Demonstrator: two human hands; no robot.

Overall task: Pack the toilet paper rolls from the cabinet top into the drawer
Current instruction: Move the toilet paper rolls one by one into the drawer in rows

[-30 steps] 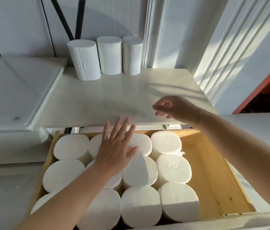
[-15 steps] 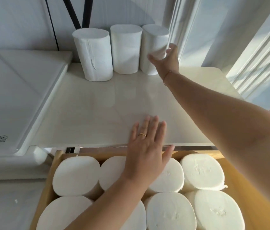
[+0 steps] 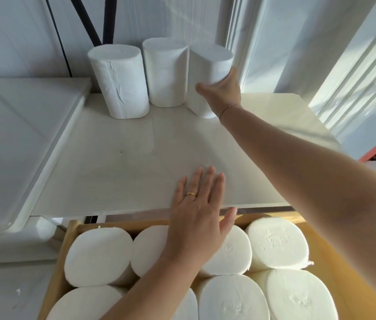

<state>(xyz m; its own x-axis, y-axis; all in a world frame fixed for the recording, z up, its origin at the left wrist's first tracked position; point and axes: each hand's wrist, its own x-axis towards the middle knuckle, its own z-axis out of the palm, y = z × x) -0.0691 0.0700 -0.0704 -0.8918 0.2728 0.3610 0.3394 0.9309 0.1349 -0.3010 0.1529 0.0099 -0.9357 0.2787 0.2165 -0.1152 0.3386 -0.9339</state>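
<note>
While upright on the cabinet top point(image 3: 136, 158), white rightmost roll point(image 3: 207, 65), right hand point(image 3: 223, 91) fingers around it; left hand point(image 3: 198, 218) fingers straight.

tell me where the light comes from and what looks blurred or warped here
Head view: sunlight enters from the right, striping the white ribbed frame and warming the white paper rolls in the wooden drawer; the right hand on the rightmost upright white roll is slightly motion-blurred; the glossy cream cabinet top carries faint reflections; the wide lens bends straight edges.

The right hand point(image 3: 223, 88) grips the rightmost roll point(image 3: 207, 75) on the surface point(image 3: 136, 162), while the left hand point(image 3: 199, 218) lies flat above the drawer rolls point(image 3: 99, 257).
</note>
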